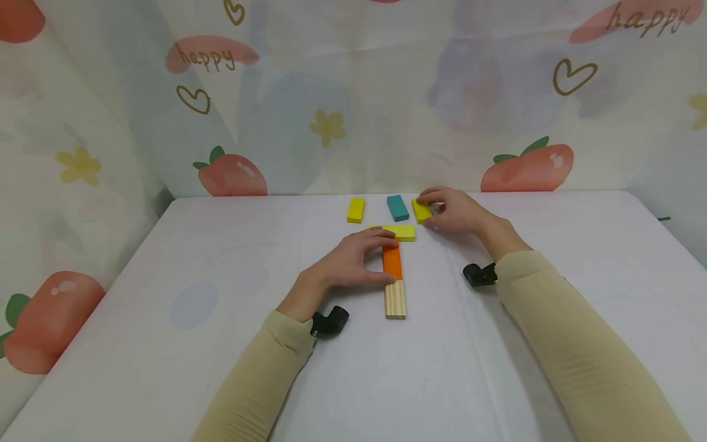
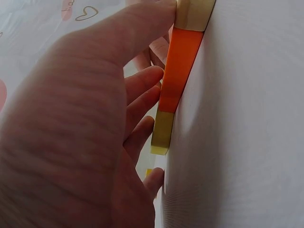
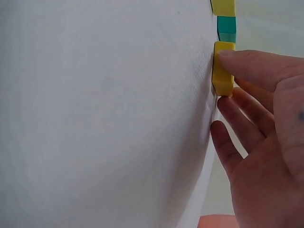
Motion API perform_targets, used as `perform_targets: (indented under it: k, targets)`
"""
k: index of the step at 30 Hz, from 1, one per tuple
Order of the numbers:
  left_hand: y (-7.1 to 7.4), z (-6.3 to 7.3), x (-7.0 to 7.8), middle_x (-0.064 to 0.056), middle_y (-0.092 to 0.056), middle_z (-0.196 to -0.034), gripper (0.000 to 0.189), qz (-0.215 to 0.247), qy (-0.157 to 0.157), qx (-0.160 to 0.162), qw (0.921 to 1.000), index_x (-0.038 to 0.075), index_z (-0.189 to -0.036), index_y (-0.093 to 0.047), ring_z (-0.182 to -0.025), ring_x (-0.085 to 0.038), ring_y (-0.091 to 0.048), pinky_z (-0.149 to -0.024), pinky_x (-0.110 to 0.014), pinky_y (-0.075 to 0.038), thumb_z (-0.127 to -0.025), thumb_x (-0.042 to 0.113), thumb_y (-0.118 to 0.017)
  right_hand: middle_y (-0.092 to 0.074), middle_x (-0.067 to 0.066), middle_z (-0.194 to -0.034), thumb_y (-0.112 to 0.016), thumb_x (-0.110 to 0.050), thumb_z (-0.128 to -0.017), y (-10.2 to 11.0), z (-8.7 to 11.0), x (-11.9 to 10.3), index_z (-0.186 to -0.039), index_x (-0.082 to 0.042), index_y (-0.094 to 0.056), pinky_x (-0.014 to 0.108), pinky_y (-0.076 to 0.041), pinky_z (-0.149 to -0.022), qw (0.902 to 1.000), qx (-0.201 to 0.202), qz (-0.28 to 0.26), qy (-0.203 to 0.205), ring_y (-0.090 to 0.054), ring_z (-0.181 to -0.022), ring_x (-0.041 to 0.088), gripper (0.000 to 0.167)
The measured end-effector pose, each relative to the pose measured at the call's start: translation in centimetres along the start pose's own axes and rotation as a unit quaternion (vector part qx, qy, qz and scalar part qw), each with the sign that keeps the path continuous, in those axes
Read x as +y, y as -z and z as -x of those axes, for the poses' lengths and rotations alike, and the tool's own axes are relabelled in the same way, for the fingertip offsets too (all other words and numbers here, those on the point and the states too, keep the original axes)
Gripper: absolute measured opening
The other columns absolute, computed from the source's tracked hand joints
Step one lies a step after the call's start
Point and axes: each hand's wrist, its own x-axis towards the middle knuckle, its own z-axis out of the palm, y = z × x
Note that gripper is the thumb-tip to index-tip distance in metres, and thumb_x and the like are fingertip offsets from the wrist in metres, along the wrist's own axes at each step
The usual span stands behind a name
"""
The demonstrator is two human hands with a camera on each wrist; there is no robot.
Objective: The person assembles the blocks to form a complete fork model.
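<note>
Small rectangular wooden blocks lie on a white-covered table. My right hand (image 1: 455,212) pinches a yellow block (image 3: 223,76) at the back, thumb on one face and fingers behind it. My left hand (image 1: 353,258) rests its fairly straight fingers on an orange block (image 1: 393,264). Its thumb touches the joint between that block and a plain wood-grained block (image 1: 394,302). Those two lie end to end in a column. Across the column's far end lies a pale yellow block (image 1: 405,233), partly covered by the left fingers.
Behind the crosswise block lie a teal block (image 1: 397,208) and, further left, another yellow block (image 1: 356,210). A patterned cloth (image 1: 375,110) hangs along the table's back edge. Each wrist wears a small black camera, such as the left one (image 1: 331,321).
</note>
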Motion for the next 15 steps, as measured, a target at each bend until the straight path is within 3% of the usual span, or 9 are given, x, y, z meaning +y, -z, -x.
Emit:
perform_targets:
  k: [6, 15]
  targets:
    - [-0.07, 0.00, 0.05, 0.003, -0.045, -0.157, 0.062, 0.002, 0.005, -0.001, 1.0000, 0.020, -0.143, -0.060, -0.151, -0.019, -0.031, -0.125, -0.043, -0.025, -0.087, 0.039, -0.079, -0.037, 0.019, -0.160, -0.070, -0.012, -0.093, -0.04, -0.10, 0.14, -0.145, 0.000, -0.054, 0.056, -0.040, -0.114, 1.0000, -0.005, -0.006, 0.004, -0.042, -0.139, 0.043, 0.056]
    - [-0.07, 0.01, -0.02, 0.003, -0.046, -0.157, 0.062, 0.004, -0.001, 0.002, 1.0000, 0.020, -0.143, -0.060, -0.150, -0.019, -0.032, -0.124, -0.042, -0.026, -0.087, 0.038, -0.079, -0.045, 0.020, -0.154, -0.071, -0.012, -0.094, -0.05, -0.02, 0.10, -0.145, -0.003, -0.054, 0.056, -0.039, -0.115, 1.0000, -0.002, -0.007, 0.003, -0.043, -0.137, 0.041, 0.055]
